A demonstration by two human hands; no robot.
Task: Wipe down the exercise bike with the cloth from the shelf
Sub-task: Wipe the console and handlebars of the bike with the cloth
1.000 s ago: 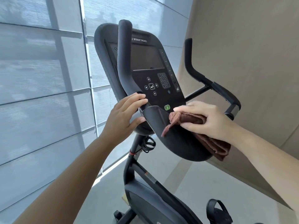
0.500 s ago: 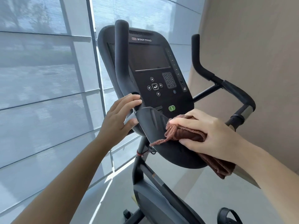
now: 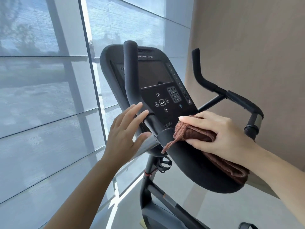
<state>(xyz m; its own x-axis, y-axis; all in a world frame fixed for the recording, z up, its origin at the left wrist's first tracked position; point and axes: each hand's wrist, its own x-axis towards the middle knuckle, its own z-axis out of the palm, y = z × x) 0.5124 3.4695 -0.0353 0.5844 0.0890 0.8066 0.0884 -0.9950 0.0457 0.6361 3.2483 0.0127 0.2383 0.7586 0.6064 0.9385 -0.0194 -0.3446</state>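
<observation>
The cloth, folded under the right hand that grips it, lies on the bike's lower console lip, so press flat and sweep rightward while the open left hand, seemingly touching the left bar, steadies.

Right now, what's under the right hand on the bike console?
A folded brown cloth lies under the right hand, pressed onto the black console ledge. A loose corner trails off to the left. The ledge surface beneath the cloth is covered.
</observation>
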